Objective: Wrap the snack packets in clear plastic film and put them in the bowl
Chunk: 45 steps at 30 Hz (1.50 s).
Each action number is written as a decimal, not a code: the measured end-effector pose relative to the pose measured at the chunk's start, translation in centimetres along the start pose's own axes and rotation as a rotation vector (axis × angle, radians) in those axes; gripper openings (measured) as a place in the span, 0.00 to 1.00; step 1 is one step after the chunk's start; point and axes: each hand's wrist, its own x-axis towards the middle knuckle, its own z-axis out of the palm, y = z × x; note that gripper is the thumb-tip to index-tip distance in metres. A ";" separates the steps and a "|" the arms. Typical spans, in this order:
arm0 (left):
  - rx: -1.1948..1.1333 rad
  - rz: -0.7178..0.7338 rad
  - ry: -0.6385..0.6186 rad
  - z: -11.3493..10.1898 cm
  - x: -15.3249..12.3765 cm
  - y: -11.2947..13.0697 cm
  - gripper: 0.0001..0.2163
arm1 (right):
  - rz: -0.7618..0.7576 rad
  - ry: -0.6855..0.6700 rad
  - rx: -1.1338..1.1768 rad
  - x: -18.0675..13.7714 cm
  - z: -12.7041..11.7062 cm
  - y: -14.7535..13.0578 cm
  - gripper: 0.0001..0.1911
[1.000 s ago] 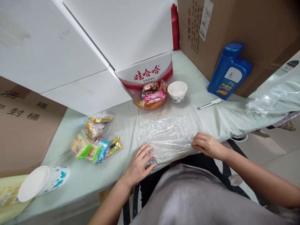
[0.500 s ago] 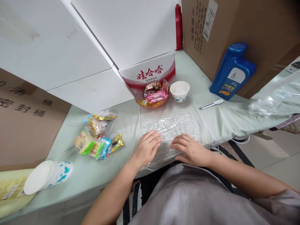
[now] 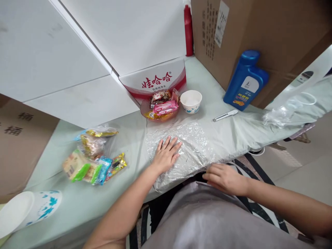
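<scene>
A sheet of clear, crinkled plastic film (image 3: 193, 143) lies over the front of the cloth-covered table. My left hand (image 3: 165, 157) presses on it, palm down with fingers spread. At the table's front edge is my right hand (image 3: 225, 178), its fingers curled together beside the film's near corner; whatever they may hold is hidden. Behind the film stand a pink see-through bowl (image 3: 166, 117) of wrapped snacks and a white paper bowl (image 3: 191, 101) with blue leaves. A white utility knife (image 3: 225, 115) rests to the right.
Wrapped snacks (image 3: 90, 164) lie on the left, with tipped paper bowls (image 3: 45, 207) nearer me. A blue bottle (image 3: 245, 83) stands before a large carton (image 3: 228, 38) at right. A red bottle (image 3: 188, 31) and a printed box (image 3: 158, 77) are at the back.
My left hand has flattened onto the film with fingers spread. My right hand has drawn back to the table edge. The film looks more spread out, and the view has shifted right.
</scene>
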 end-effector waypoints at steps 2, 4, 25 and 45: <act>0.006 -0.001 0.004 0.0 0.1 0.0 0.23 | 0.069 0.114 -0.106 0.0 -0.1 1.5 0.18; 0.012 -0.004 -0.004 0.0 0.1 0.0 0.23 | 0.043 0.150 -0.167 -0.1 0.1 2.9 0.19; -0.393 0.163 0.078 -4.7 -4.0 3.2 0.13 | 0.028 0.388 0.152 0.6 -3.1 2.7 0.07; -0.750 0.009 0.006 -3.0 -8.9 3.3 0.08 | 0.740 0.530 0.644 2.2 -1.0 4.7 0.18</act>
